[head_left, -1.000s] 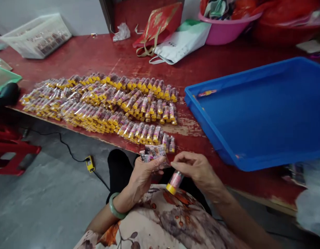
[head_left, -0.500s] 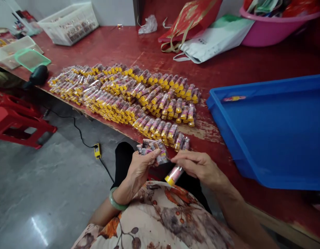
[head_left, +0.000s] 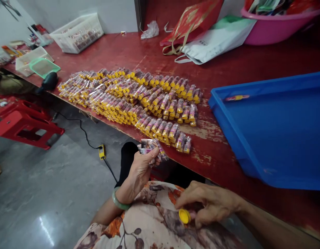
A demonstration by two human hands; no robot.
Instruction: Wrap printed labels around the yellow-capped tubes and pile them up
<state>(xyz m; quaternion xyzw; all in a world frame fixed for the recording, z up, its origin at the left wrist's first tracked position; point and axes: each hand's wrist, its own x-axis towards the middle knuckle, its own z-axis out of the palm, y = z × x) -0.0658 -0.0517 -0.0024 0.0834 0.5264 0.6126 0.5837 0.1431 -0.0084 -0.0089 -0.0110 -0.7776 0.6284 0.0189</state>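
The worn red bench (head_left: 110, 52) carries piled yellow-capped tubes (head_left: 123, 107), a blue tray (head_left: 282, 138), pink basin (head_left: 275, 29), red bag (head_left: 195, 20), white bag (head_left: 214, 46) and white basket (head_left: 80, 41).

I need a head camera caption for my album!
Left hand grips flat, glossy printed packets; right hand holds a yellow-capped pinkish tube.

Tubes (head_left: 163, 101): clear, glossy plastic
Caps (head_left: 184, 216): smooth yellow plastic
Packets (head_left: 163, 154): thin, shiny, printed; film or coated paper, unclear which
Table (head_left: 110, 48): red-painted wood, scuffed rough in patches
Tray (head_left: 279, 131): smooth blue plastic, low sheen
Bangle (head_left: 120, 202): polished, stone-like
Shirt (head_left: 139, 221): printed cloth
Stools (head_left: 27, 128): smooth red plastic
Floor (head_left: 71, 193): smooth, glossy in one spot
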